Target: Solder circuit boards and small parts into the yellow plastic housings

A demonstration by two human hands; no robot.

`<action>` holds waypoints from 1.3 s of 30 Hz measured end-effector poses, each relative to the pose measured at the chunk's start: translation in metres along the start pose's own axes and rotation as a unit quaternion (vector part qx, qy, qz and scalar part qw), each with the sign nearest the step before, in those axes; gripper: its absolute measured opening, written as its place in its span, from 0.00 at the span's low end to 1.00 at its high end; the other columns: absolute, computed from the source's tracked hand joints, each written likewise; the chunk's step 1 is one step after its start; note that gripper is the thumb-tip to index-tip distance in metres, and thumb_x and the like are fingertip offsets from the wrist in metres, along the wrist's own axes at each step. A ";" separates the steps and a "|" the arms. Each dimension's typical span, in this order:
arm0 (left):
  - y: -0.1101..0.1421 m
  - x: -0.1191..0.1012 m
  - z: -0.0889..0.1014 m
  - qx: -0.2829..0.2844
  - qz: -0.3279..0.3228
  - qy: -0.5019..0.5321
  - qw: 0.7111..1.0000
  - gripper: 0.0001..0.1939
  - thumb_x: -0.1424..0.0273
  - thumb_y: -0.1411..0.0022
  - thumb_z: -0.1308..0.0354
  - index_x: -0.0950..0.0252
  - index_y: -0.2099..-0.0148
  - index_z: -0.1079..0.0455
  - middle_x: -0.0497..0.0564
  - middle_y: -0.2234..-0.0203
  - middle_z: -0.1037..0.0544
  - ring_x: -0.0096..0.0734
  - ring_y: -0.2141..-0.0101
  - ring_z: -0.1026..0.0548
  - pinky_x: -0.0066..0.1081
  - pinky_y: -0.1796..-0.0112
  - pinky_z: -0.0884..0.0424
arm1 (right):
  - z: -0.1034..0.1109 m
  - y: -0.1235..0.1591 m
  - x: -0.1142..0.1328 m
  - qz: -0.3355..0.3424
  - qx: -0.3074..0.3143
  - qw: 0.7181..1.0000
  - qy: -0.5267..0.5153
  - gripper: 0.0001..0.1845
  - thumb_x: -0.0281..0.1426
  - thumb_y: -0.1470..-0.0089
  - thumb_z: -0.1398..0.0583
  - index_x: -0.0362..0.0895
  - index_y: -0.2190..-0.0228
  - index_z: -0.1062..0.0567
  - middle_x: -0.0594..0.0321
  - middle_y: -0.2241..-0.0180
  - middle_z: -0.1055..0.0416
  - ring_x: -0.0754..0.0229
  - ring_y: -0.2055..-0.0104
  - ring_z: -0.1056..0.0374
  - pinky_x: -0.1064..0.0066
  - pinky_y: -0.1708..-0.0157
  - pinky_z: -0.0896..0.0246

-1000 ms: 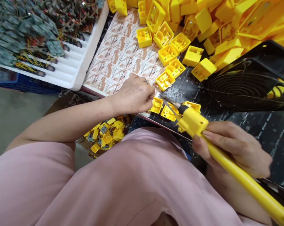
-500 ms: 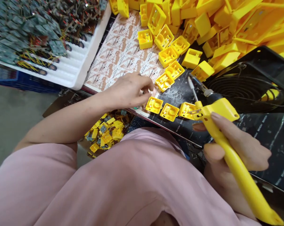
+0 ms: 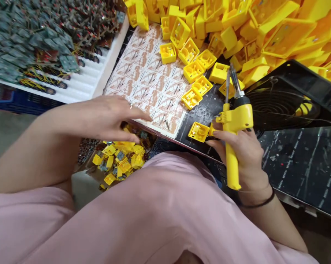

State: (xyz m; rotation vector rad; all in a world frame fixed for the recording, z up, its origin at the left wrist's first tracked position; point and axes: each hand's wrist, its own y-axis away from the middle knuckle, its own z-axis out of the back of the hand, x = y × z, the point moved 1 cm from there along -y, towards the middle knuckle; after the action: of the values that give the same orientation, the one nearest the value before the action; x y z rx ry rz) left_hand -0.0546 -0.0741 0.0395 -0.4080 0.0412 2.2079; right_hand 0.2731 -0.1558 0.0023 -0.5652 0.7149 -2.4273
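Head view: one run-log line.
left hand: open beside lower heap of yellow plastic parts | right hand: gripping yellow gun-shaped plastic tool

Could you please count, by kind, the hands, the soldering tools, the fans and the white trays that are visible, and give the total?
Hands: 2 (left hand, right hand)
Yellow soldering tool: 1
Black fan: 1
White tray: 1
Total: 5

Black bench (image 3: 297, 165): yellow cases (image 3: 199, 132), printed sheet (image 3: 151, 77), fan (image 3: 281, 106).
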 end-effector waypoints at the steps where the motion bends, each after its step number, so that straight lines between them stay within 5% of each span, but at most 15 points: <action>1: -0.014 0.001 -0.002 -0.005 0.007 -0.003 1.000 0.27 0.52 0.31 0.41 0.59 0.36 0.30 0.58 0.46 0.21 0.48 0.42 0.25 0.45 0.42 0.30 | -0.005 -0.001 0.000 0.006 0.005 1.000 0.003 0.16 0.30 0.40 0.31 0.47 0.52 0.27 0.61 0.59 0.19 0.57 0.60 0.21 0.58 0.45 0.28; 4: -0.073 0.002 -0.030 -0.017 0.017 -0.008 1.000 0.27 0.55 0.30 0.41 0.58 0.34 0.32 0.58 0.41 0.24 0.49 0.39 0.27 0.45 0.43 0.29 | -0.022 -0.003 0.001 0.005 0.035 0.999 0.021 0.19 0.36 0.37 0.33 0.49 0.48 0.30 0.64 0.62 0.21 0.57 0.61 0.23 0.46 0.36 0.36; 7: -0.111 0.001 -0.060 -0.031 0.010 -0.034 0.999 0.22 0.61 0.28 0.44 0.58 0.35 0.30 0.59 0.37 0.27 0.49 0.41 0.25 0.44 0.45 0.28 | -0.031 -0.003 0.002 0.000 0.044 0.999 0.027 0.18 0.37 0.34 0.36 0.51 0.46 0.32 0.65 0.62 0.22 0.58 0.62 0.25 0.48 0.36 0.37; 11: -0.091 -0.015 -0.069 0.001 -0.022 -0.151 0.988 0.17 0.66 0.25 0.48 0.58 0.40 0.23 0.62 0.43 0.21 0.47 0.53 0.19 0.41 0.58 0.24 | -0.028 -0.001 0.000 0.002 0.012 0.999 0.030 0.20 0.33 0.36 0.34 0.49 0.45 0.32 0.62 0.61 0.22 0.57 0.61 0.24 0.56 0.45 0.30; 17: -0.050 -0.047 -0.064 -0.024 -0.025 -0.196 0.980 0.21 0.53 0.24 0.47 0.56 0.40 0.24 0.56 0.59 0.17 0.37 0.63 0.20 0.34 0.65 0.30 | -0.034 0.006 -0.010 0.020 0.013 1.000 0.013 0.23 0.32 0.38 0.33 0.44 0.44 0.30 0.58 0.59 0.21 0.52 0.61 0.23 0.55 0.50 0.29; 19: -0.043 -0.029 -0.050 -0.051 -0.011 -0.197 0.979 0.22 0.55 0.22 0.51 0.57 0.35 0.28 0.54 0.58 0.16 0.33 0.65 0.21 0.34 0.66 0.31 | -0.035 0.008 -0.013 0.011 0.022 1.000 0.007 0.23 0.35 0.39 0.32 0.45 0.46 0.30 0.54 0.54 0.20 0.49 0.57 0.21 0.53 0.49 0.29; 22: -0.031 0.037 -0.011 -0.104 0.094 -0.263 0.955 0.20 0.68 0.23 0.55 0.58 0.37 0.28 0.53 0.62 0.17 0.34 0.68 0.25 0.36 0.67 0.32 | -0.032 0.009 -0.015 -0.020 0.016 1.000 -0.011 0.23 0.34 0.41 0.31 0.47 0.47 0.30 0.53 0.50 0.21 0.44 0.51 0.21 0.53 0.50 0.28; 25: -0.027 0.120 0.027 -0.155 0.224 -0.298 0.915 0.19 0.69 0.30 0.46 0.59 0.39 0.27 0.57 0.50 0.20 0.44 0.51 0.29 0.48 0.53 0.31 | -0.030 0.005 -0.011 -0.024 -0.018 0.999 -0.029 0.26 0.29 0.44 0.29 0.47 0.47 0.30 0.53 0.49 0.21 0.45 0.49 0.21 0.57 0.52 0.27; 29: -0.032 0.188 0.050 -0.091 0.320 -0.307 0.891 0.15 0.67 0.32 0.45 0.60 0.45 0.26 0.53 0.50 0.21 0.42 0.46 0.36 0.50 0.48 0.33 | -0.032 -0.005 -0.004 -0.018 -0.025 0.999 -0.013 0.26 0.28 0.43 0.30 0.46 0.46 0.29 0.53 0.50 0.21 0.47 0.50 0.21 0.59 0.52 0.27; 33: -0.026 0.180 0.074 -0.046 0.339 -0.306 0.888 0.19 0.65 0.28 0.54 0.60 0.44 0.26 0.53 0.53 0.19 0.40 0.51 0.31 0.49 0.49 0.30 | -0.035 -0.011 0.000 -0.004 -0.018 1.000 0.015 0.23 0.31 0.41 0.32 0.44 0.46 0.30 0.51 0.53 0.21 0.47 0.53 0.22 0.61 0.58 0.29; 39: -0.022 0.107 0.124 -0.193 0.290 -0.180 0.920 0.25 0.58 0.31 0.50 0.55 0.37 0.26 0.51 0.44 0.20 0.47 0.43 0.23 0.48 0.42 0.29 | -0.047 -0.027 0.012 0.017 0.023 0.999 0.037 0.18 0.36 0.36 0.35 0.47 0.47 0.28 0.63 0.69 0.28 0.54 0.68 0.28 0.64 0.67 0.34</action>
State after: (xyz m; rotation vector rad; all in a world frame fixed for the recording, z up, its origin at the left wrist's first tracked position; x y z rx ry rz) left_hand -0.1327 0.0422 0.1269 -0.2058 -0.5470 2.8563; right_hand 0.2289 -0.1267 -0.0155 -0.4443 0.6899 -2.4379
